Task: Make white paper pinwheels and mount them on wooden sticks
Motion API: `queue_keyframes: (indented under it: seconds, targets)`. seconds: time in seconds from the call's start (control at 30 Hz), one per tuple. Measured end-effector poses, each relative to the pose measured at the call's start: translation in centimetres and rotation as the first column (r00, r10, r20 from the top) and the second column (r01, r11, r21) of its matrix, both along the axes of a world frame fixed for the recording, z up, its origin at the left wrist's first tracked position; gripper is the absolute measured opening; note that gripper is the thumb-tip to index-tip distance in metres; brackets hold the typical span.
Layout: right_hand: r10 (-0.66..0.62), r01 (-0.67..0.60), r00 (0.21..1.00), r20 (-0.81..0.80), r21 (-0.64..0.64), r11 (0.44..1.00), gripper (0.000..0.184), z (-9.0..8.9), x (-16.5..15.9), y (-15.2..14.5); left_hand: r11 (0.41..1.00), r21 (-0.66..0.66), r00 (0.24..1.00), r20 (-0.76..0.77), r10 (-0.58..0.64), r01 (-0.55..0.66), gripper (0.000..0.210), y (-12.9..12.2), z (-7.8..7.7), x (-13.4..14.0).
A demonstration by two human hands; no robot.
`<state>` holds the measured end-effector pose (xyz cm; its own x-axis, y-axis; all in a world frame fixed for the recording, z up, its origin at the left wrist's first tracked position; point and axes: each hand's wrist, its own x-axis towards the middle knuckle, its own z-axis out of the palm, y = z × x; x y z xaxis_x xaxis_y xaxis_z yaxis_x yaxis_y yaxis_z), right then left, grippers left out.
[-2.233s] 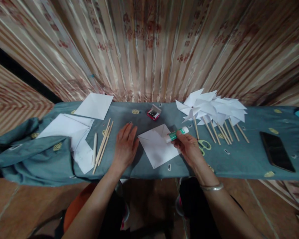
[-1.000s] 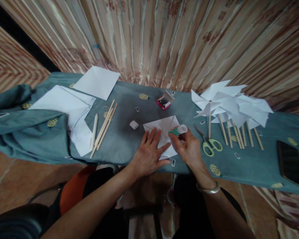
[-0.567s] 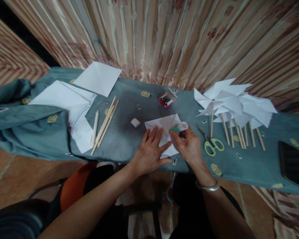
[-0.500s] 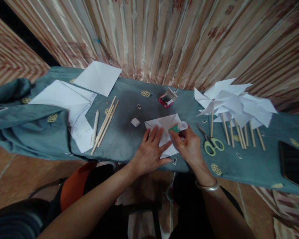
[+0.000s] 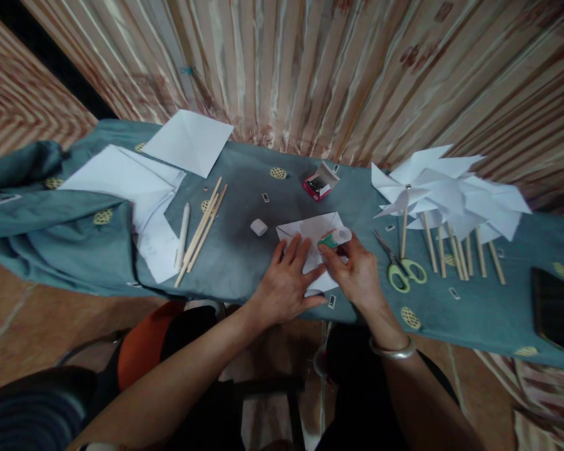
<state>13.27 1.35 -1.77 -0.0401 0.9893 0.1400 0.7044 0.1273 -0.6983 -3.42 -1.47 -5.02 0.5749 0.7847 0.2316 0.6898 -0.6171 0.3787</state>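
Note:
A folded sheet of white paper (image 5: 308,227) lies on the cloth in front of me, creased at its corners. My left hand (image 5: 286,282) rests on its left part with fingers spread and the palm down. In my right hand (image 5: 357,269) is a green and white glue stick (image 5: 336,237), tilted, its lower end at the paper. My fingers hide that end, so I cannot tell whether it touches. The white glue cap (image 5: 258,227) sits apart on the cloth, left of the paper. Just right of my right hand are scissors (image 5: 402,269) with light green handles.
Several paper pinwheels (image 5: 432,188) on sticks lie at the right, with a phone (image 5: 555,310) beyond them. A small open red box (image 5: 319,183) stands behind the paper. Leftward are wooden sticks (image 5: 200,235), a white pen-like stick (image 5: 183,235) and white sheets (image 5: 117,178).
The whole view has shifted slightly, so the table's things appear a little farther right. Both hands keep about the same place on the paper, and the glue stick is still in the right one.

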Motion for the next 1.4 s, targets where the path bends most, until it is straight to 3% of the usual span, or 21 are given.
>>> queue_keyframes:
  seconds: [0.8, 1.4]
  targets:
    - [0.159, -0.157, 0.984, 0.084, -0.030, 0.987, 0.028, 0.7, 0.4, 0.0, 1.000, -0.009, 1.000, 0.007, -0.006, 0.006, 0.067, 0.1, -0.4, 0.1]
    - [0.186, -0.182, 0.978, 0.099, -0.045, 0.982, 0.026, 1.0, 1.4, -0.3, 1.000, -0.022, 1.000, 0.001, 0.001, -0.001, 0.066, 0.2, -0.4, 0.0]
